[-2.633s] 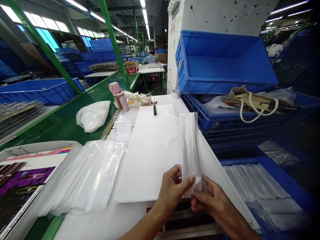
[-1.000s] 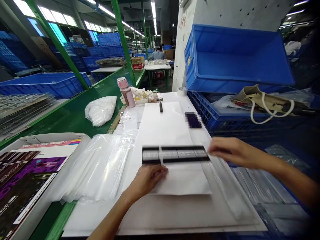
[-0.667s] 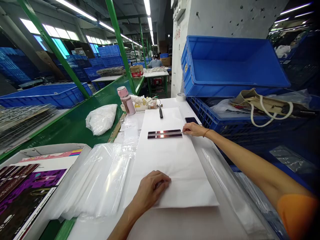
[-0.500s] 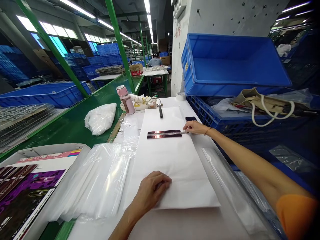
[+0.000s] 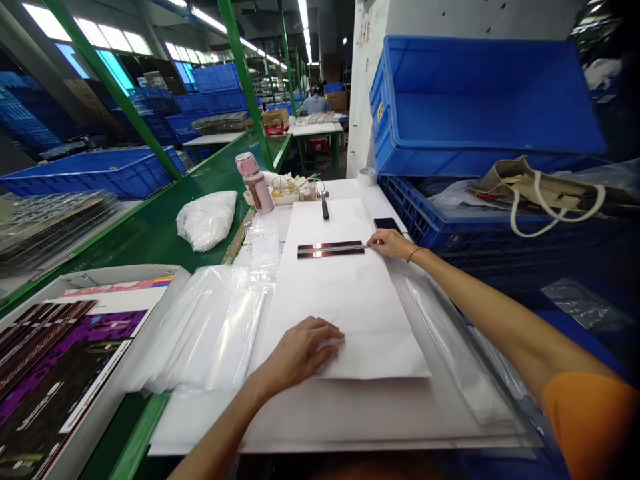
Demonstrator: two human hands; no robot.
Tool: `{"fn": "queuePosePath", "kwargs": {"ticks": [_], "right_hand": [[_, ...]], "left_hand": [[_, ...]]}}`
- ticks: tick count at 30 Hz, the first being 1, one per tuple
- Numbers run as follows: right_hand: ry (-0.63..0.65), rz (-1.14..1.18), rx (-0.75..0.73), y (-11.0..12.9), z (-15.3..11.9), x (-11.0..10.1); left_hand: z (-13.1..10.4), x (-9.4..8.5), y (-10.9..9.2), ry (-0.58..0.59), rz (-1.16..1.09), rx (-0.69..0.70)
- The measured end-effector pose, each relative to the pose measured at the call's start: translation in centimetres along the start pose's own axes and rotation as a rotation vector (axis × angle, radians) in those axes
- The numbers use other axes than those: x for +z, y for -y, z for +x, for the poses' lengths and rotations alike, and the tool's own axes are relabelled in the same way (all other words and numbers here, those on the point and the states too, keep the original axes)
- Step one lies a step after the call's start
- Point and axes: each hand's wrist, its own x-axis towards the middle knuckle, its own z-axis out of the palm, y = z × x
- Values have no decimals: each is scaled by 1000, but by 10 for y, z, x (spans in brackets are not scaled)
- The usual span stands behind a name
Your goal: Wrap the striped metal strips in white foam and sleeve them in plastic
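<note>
Your dark strip [image 5: 331,250] lies crosswise on the white sheet [image 5: 345,297] on the counter [image 5: 359,191], short of the black-handled tool [image 5: 325,208]. Your right hand [image 5: 393,244] is at the strip's right end, its fingers seeming to pinch the thin tab there. Your left hand [image 5: 307,347] rests low on the sheet, fingers loosely bent, thumb a little apart, apparently gripping nothing. The step in hand looks like steadying the strip by its tab; the next move likely calls for a light grip and a flat sheet. White lettering on the printed card [image 5: 60,383] at left is too slanted and soft to read, as are the pillar's red marks [image 5: 365,30].
</note>
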Motion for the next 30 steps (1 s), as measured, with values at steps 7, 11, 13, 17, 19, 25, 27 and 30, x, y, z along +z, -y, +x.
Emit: {"fn": "queuePosePath", "kwargs": {"ticks": [7,11,13,17,19,25,27,30], "right_hand": [[-131,127,-72,64,-43,-7],[-31,347,-224,149,-100,-1],[22,379,-279,185,-125,4],[28,247,-364,220,-147,18],[33,157,-375,224,-147,25],[22,-47,-456,226,-143,37],[29,-94,-482,227,-145,39],[47,-129,-507,227,-148,41]], "left_hand": [[13,-15,3,158,204,117],[22,-13,12,148,205,130],[24,-11,16,134,197,128],[24,-9,20,102,191,138],[24,-8,21,94,193,141],[22,-6,22,77,184,137],[22,-5,23,71,183,132],[21,-5,23,68,178,126]]}}
